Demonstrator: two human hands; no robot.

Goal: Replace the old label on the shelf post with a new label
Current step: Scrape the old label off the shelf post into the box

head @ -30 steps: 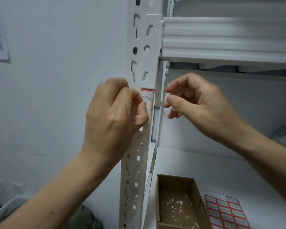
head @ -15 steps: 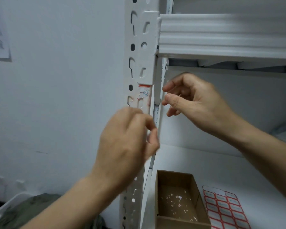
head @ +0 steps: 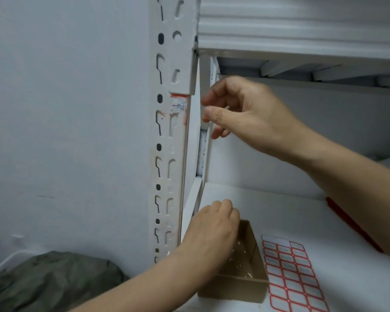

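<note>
left hand [head: 212,230]: knuckles up over the cardboard box [head: 236,289], fingertips curled under and out of sight, can't tell if it's got a scrap
right hand [head: 245,113]: fingertips smeared by blur, can't tell if they pinch anything
old label [head: 178,106]: torn, blue scribble too faint to read
label sheet [head: 295,278]: runs off the bottom edge, print too tiny
cardboard box: left side behind the left hand
red strip [head: 351,224]: mostly behind the right forearm, no idea what it is

The left hand [head: 212,230] is being held, fingers curled, over the cardboard box [head: 234,289]; the right hand [head: 245,115] is being held beside the shelf post [head: 165,140], near the torn old label [head: 178,105].
</note>
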